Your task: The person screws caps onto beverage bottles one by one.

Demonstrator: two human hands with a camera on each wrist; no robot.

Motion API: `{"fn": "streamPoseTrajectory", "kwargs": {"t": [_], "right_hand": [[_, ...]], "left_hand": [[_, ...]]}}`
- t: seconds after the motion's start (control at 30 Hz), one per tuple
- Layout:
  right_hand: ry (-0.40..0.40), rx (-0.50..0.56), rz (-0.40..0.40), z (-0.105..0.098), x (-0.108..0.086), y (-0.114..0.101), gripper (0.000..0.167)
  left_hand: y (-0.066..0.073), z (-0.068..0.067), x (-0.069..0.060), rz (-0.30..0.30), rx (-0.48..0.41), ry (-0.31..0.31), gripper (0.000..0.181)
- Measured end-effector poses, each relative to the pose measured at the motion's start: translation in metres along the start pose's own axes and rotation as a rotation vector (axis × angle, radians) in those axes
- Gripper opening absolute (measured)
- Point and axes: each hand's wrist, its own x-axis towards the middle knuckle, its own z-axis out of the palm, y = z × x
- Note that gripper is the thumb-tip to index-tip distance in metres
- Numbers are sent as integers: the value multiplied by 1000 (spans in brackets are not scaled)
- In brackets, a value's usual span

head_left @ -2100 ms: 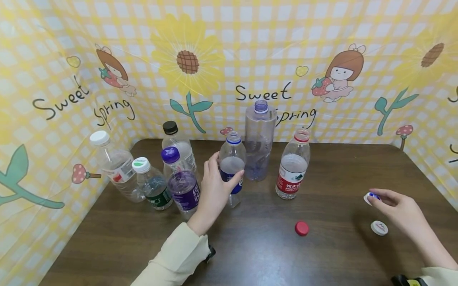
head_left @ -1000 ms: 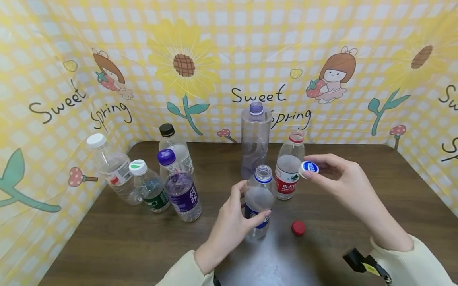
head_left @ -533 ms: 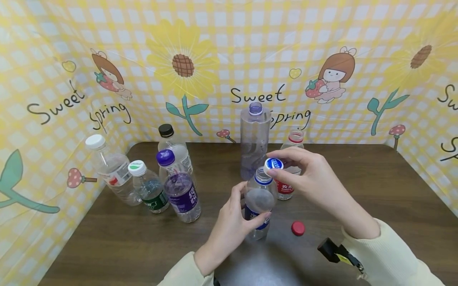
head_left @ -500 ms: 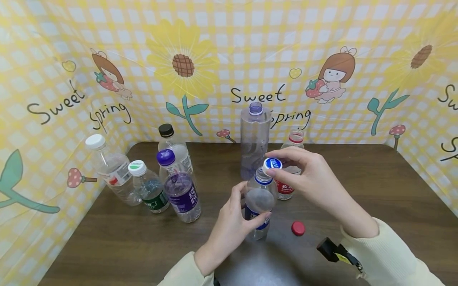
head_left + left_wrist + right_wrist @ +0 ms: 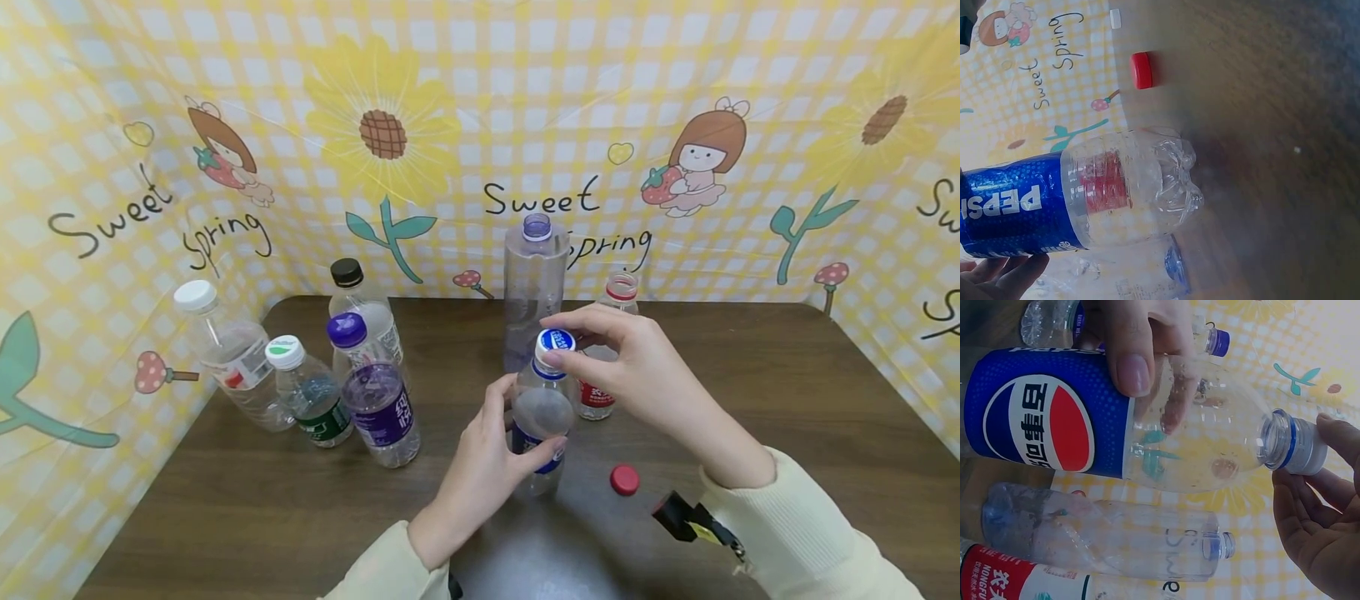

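Observation:
My left hand grips a clear Pepsi bottle with a blue label around its middle. In the right wrist view, that bottle shows its round red, white and blue logo. A white bottle cap with a blue top sits at the mouth, pinched between thumb and fingers of my right hand. Seen in the right wrist view, the cap lies over the neck just above the blue ring. How far it is screwed on I cannot tell. A red cap lies on the table beside the bottle.
Left stand capped bottles: white-capped, green-labelled, purple-capped, black-capped. Behind my hands are an uncapped tall bottle and an uncapped red-labelled bottle. A patterned cloth hangs behind the table.
My left hand has brought the Pepsi bottle nearer and to the right. My right hand has carried the blue-topped cap from the table's right side onto the bottle's mouth.

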Motion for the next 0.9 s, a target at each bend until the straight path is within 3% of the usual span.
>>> {"fn": "streamPoseTrajectory", "kwargs": {"t": [0.73, 0.9], "right_hand": [[-22, -29, 12, 3, 5, 1, 29], [-101, 40, 4, 0, 5, 5, 42]], "left_hand": [[-4, -5, 5, -54, -34, -84, 73], [-4, -6, 5, -70, -24, -98, 73]]}}
